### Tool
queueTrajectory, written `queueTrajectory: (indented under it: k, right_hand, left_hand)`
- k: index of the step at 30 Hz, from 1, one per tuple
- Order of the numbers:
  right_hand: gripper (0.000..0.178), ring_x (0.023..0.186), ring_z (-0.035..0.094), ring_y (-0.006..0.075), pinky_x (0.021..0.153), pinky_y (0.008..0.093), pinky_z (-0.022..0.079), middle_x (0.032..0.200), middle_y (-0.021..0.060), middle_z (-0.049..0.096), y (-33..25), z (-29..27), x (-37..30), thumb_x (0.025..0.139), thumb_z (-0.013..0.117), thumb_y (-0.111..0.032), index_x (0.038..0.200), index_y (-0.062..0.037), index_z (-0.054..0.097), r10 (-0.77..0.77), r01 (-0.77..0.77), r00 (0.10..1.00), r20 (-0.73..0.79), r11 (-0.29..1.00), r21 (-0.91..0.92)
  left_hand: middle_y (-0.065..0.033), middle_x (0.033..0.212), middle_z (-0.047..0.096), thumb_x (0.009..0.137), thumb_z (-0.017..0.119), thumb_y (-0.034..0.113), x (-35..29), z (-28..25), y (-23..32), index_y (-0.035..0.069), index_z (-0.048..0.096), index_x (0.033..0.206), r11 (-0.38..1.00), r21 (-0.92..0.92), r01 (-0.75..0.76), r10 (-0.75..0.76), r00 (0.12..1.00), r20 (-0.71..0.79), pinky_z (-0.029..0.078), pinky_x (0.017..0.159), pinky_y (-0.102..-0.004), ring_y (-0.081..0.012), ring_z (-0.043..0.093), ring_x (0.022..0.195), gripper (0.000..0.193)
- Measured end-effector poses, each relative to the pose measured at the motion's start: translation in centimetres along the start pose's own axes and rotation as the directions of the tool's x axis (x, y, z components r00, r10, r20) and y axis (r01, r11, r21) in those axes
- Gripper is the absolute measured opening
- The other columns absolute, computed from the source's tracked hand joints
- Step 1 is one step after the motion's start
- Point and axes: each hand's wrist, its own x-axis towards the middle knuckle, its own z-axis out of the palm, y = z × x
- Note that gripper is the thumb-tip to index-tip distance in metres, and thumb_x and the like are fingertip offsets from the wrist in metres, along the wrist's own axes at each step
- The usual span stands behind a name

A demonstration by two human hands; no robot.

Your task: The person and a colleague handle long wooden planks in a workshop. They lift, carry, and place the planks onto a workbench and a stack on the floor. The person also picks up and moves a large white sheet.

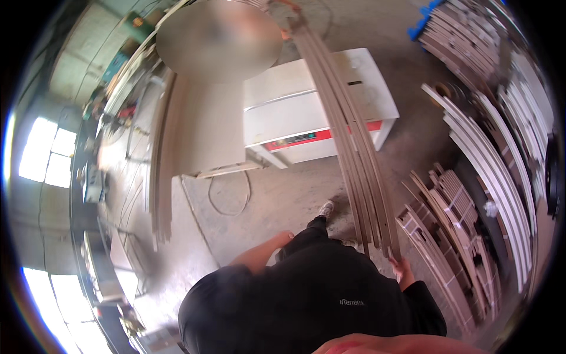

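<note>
My right hand grips the near end of a stack of long, narrow brown boards. The stack slants away from me above a white machine with a red-trimmed front panel. At its far end, a co-worker's hand is on or beside the boards. My left hand hangs by my left thigh, and no object shows in it. Its fingers are too small and blurred to make out.
Left of the machine stands a work table, with more long brown boards along its left side. Bundled boards and white strips are stacked to my right. A cable loop lies on the concrete floor.
</note>
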Motion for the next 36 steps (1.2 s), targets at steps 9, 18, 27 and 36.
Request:
queueTrajectory:
  k: [9,18,27,36]
  right_hand:
    - [0.050,0.086,0.068,0.0202,0.078,0.0372,0.053,0.095,0.0107,0.073,1.8,1.4,-10.5,0.076,0.087,-0.032,0.109,-0.0005,0.069,0.239,-0.208,0.963,-0.125,0.953,0.219]
    - [0.054,0.089,0.069,0.0216,0.081,0.0362,0.054,0.095,0.0092,0.074,-11.4,5.0,-28.1,0.067,0.090,-0.031,0.109,-0.0036,0.069,0.495,-0.428,0.847,-0.194,0.851,0.303]
    - [0.053,0.089,0.071,0.0244,0.080,0.0376,0.054,0.094,0.0095,0.074,-9.5,20.4,-30.4,0.065,0.088,-0.028,0.110,-0.0074,0.069,0.496,-0.490,0.868,-0.033,0.865,0.112]
    - [0.051,0.088,0.071,0.0258,0.079,0.0387,0.054,0.093,0.0108,0.073,-5.6,34.8,-29.6,0.066,0.086,-0.027,0.109,-0.0057,0.069,0.322,-0.320,0.946,-0.036,0.946,0.062]
  left_hand:
    - [-0.0056,0.095,0.067,0.099,0.052,0.041,15.1,-17.6,16.9,0.008,0.065,0.105,0.507,-0.859,-0.069,0.182,0.983,0.029,0.051,0.074,-0.0361,-0.0168,0.062,0.083,0.036]
    - [-0.0083,0.109,0.062,0.100,0.060,0.042,16.3,-32.4,30.7,0.010,0.055,0.119,-0.500,-0.863,-0.073,0.301,0.920,-0.252,0.052,0.086,-0.0422,-0.0213,0.061,0.095,0.038]
    - [-0.0045,0.105,0.068,0.096,0.066,0.031,11.9,-23.5,13.9,0.013,0.063,0.114,-0.151,-0.988,-0.016,0.249,0.967,-0.054,0.052,0.083,-0.0384,-0.0206,0.065,0.096,0.026]
    - [-0.0038,0.118,0.064,0.087,0.076,0.043,-2.4,-7.4,4.5,0.011,0.055,0.132,0.369,-0.929,-0.014,0.148,0.988,0.044,0.046,0.078,-0.0354,-0.0186,0.058,0.099,0.059]
